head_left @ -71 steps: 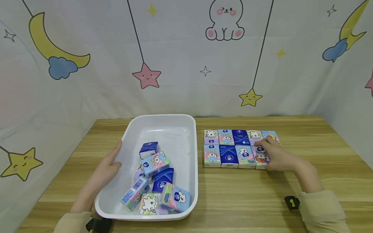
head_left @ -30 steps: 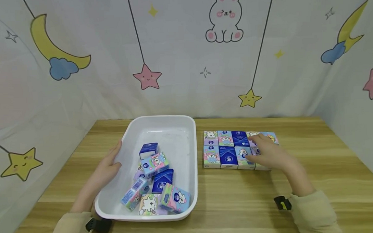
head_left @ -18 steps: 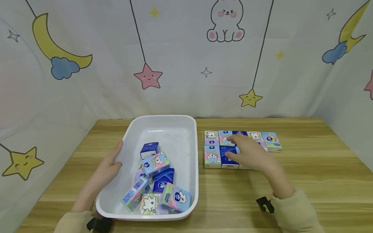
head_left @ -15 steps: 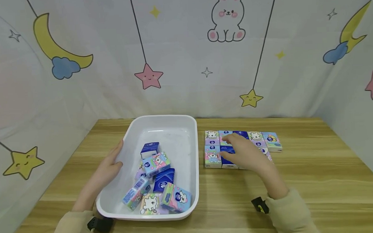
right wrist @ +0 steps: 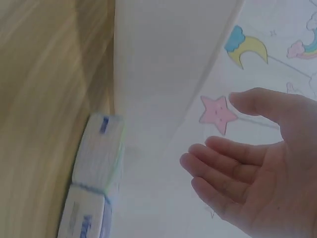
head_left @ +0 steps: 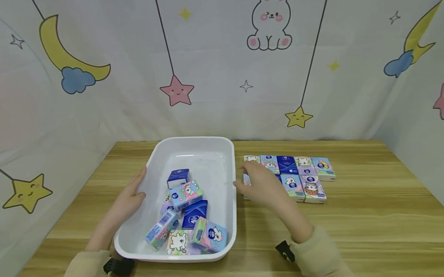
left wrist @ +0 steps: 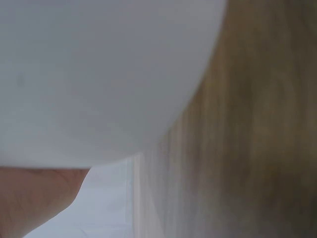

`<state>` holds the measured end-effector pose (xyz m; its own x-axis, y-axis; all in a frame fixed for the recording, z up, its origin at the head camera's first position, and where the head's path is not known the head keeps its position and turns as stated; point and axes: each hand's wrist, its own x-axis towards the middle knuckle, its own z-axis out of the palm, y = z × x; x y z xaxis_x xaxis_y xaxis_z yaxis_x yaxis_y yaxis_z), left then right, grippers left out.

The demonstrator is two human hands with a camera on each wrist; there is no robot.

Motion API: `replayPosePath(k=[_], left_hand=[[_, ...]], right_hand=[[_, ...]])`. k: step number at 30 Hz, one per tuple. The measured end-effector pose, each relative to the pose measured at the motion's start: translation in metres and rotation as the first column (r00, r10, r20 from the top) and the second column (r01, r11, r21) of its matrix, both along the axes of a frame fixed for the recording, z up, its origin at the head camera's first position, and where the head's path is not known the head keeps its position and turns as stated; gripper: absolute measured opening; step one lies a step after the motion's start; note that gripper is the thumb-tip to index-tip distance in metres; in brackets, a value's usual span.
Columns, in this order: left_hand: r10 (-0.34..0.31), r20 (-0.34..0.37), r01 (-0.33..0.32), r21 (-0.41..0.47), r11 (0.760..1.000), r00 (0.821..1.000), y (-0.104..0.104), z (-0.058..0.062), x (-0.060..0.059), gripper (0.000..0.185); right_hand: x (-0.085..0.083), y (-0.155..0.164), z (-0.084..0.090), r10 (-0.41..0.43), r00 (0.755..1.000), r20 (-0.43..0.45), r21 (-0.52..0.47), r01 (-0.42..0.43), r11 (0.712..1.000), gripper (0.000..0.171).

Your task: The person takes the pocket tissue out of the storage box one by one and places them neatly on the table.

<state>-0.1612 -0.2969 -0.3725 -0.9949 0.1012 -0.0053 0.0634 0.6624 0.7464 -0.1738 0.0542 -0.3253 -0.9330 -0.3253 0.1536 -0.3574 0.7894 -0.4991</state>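
Observation:
A white plastic tub (head_left: 215,167) stands left of centre in the head view. Inside it lie several pocket tissue packs (head_left: 186,195), blue or cartoon-printed, in a loose heap. My left hand (head_left: 128,201) holds the tub's left side, with straight fingers along the outer wall and the thumb over the rim. Right of the tub, two rows of tissue packs (head_left: 291,185) lie side by side on the table. My right hand (head_left: 258,182) hovers over their left end, close to the tub's right rim. The right wrist view shows its fingers (right wrist: 223,171) relaxed, with nothing held.
The wooden table (head_left: 360,215) runs back to a white curtain (head_left: 211,53) printed with stars, moons and a rabbit. In the left wrist view, the tub's outer wall (left wrist: 99,79) fills the upper left.
My right hand has moved left across the rows of tissue packs, from their right end to beside the tub. The left hand, the tub and the packs look unmoved.

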Motion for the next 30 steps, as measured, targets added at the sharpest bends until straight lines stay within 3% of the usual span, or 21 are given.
replayPosePath(k=[13, 19, 23, 30], left_hand=[[0.004, -0.017, -0.005, -0.006, 1.0, 1.0, -0.001, 0.001, 0.001, 0.076], [0.006, -0.013, -0.007, -0.003, 1.0, 1.0, 0.0, 0.002, 0.001, 0.076], [0.005, -0.014, -0.005, 0.0, 1.0, 1.0, 0.001, 0.002, 0.001, 0.076], [0.004, -0.009, -0.004, 0.014, 1.0, 1.0, 0.001, 0.002, 0.001, 0.076]], right_hand=[[0.016, -0.055, -0.007, 0.122, 0.992, -0.014, 0.049, -0.122, 0.991, 0.06], [0.018, -0.073, -0.006, 0.152, 0.988, 0.011, 0.191, -0.152, 0.97, 0.066], [0.019, -0.084, -0.003, 0.178, 0.984, -0.021, 0.297, -0.164, 0.941, 0.064], [0.018, -0.102, -0.003, 0.217, 0.973, -0.073, 0.369, -0.176, 0.913, 0.063]])
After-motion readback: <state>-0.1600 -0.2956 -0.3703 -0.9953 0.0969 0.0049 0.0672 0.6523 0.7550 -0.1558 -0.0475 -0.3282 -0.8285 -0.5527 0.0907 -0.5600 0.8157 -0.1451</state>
